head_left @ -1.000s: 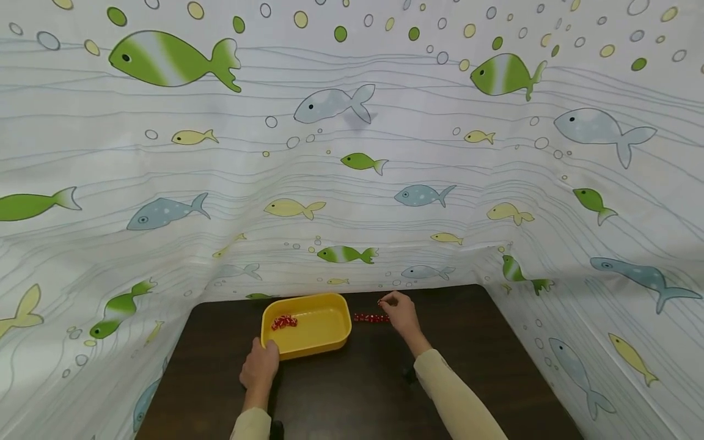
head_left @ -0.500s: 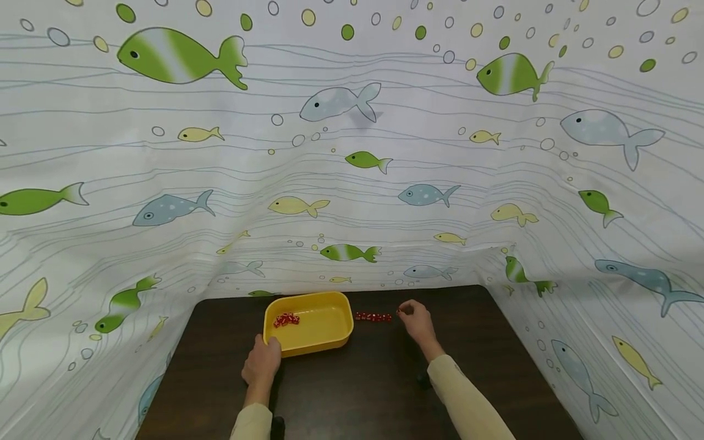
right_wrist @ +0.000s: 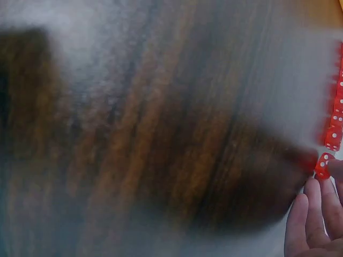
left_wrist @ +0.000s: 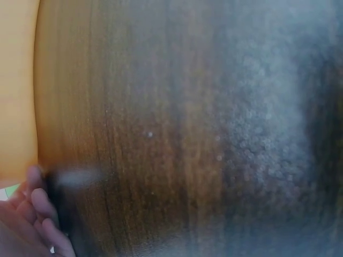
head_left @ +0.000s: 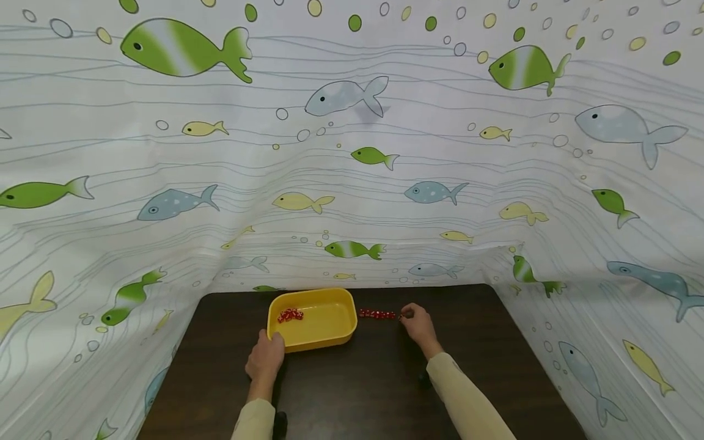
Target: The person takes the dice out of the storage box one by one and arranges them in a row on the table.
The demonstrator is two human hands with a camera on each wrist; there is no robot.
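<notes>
Dice (head_left: 377, 315) are forming a row just right of lower centre. Our right hand (head_left: 420, 325) is pinching a red die (right_wrist: 323, 164) near the row's right end; our left hand (head_left: 266, 354) is gripping the yellow tray (head_left: 319, 344), lower centre. For straight alignment, we should be squaring adjoining faces before releasing.

I am watching a plain yellow tray (head_left: 330, 327) from afar. The dice (head_left: 377, 315) are showing bright red with white dots. The surface (head_left: 352, 391) is looking dark brown with streaky wood lines. The cloth (head_left: 247, 165) is looking white, with green, blue and yellow fish (head_left: 170, 47), bubbles (head_left: 354, 23) and thin wavy blue lines. The sleeves (head_left: 467, 397) are looking plain cream.
</notes>
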